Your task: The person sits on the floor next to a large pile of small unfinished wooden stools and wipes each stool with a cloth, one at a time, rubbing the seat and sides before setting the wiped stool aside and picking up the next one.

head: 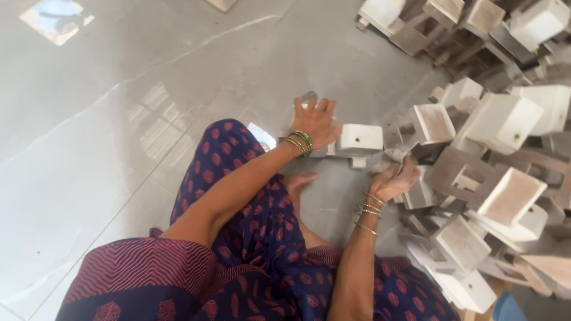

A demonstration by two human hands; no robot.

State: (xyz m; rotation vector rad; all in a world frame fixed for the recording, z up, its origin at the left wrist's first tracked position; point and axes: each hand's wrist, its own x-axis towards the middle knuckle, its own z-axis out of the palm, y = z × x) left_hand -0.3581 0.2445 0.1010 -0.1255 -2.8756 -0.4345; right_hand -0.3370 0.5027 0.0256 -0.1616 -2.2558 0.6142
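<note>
A: What's around her?
B: A grey tiled floor (119,119), then a big heap of white blocks (505,148) on her right.
A: And the hands?
B: Left hand (315,122) presses flat, fingers spread, on one white block (358,138) on the floor; right hand (395,178) curls loosely at the heap's edge, gripping nothing I can see.

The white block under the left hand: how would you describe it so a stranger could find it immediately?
Start from the big heap of white wooden pieces on the right of the grey floor. Just left of the heap, beyond the person's knee, lies one white block. It alone sits apart from the pile, with the left hand pressing on its end and the right hand close below.
</note>
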